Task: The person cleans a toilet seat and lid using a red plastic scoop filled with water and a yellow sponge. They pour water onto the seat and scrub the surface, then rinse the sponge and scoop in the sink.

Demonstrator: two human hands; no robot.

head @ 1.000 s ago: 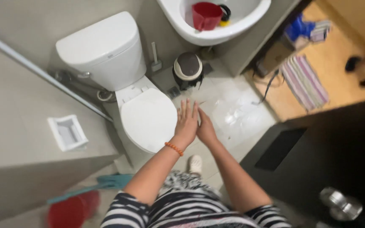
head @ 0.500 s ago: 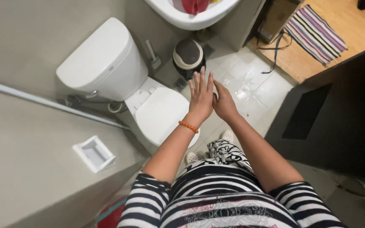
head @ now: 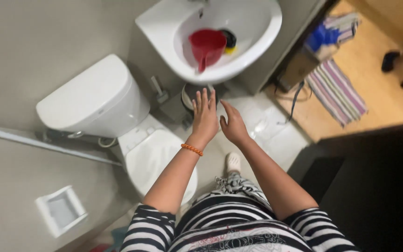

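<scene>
My left hand (head: pixel 204 117) is stretched forward with fingers straight and together, an orange bead bracelet on its wrist. My right hand (head: pixel 232 125) is beside it, palm turned inward, fingers loosely spread. Neither holds anything, and a small gap separates them. Both hover just below the rim of a white washbasin (head: pixel 253 49) that contains a red plastic jug (head: pixel 206 46) and a dark round object with something yellow. Under my left fingertips a small dark bin (head: pixel 187 95) stands on the floor, partly hidden.
A white toilet (head: pixel 155 154) with closed lid and cistern (head: pixel 92 100) sits at left, a toilet brush (head: pixel 159 93) beside it. Grey wall with a recessed white holder (head: pixel 61 210) lower left. A striped rug (head: pixel 336 91) lies on the wooden floor beyond a dark door at right.
The view has shifted so the washbasin is now fully in sight. My two hands, pressed together before, have come slightly apart and now reach toward the basin's front rim.
</scene>
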